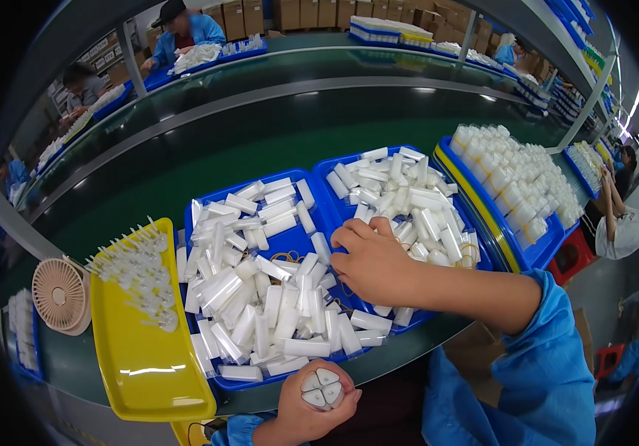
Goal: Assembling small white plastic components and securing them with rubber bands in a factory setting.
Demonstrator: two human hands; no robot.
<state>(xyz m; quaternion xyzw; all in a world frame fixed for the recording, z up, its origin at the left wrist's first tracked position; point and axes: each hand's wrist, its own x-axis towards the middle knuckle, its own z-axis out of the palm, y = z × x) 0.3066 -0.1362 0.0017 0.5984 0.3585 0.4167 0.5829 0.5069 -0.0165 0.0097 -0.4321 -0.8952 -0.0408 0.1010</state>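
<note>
My left hand (306, 407), low in the middle, is wrapped round a bundle of white plastic pieces (322, 389). Their rounded wedge-shaped ends face up, packed together. My right hand (374, 262) reaches over the rim between two blue trays, fingers bent down and closed; the fingertips are partly hidden, so I cannot make out what they grip. Below and left of it, the left blue tray (306, 241) is heaped with white oblong pieces (287, 312) in clear film. Similar wrapped pieces (390, 182) fill the right blue tray (325, 165). Tan rubber bands (287, 257) lie among them.
A yellow tray (148, 372) at left holds clear stemmed plastic parts (141, 275). Beside it stands a pink fan (61, 296). Stacked trays (483, 215) at right bear banded white parts (516, 178). Behind lies a green conveyor belt (275, 134); co-workers (182, 33) sit beyond.
</note>
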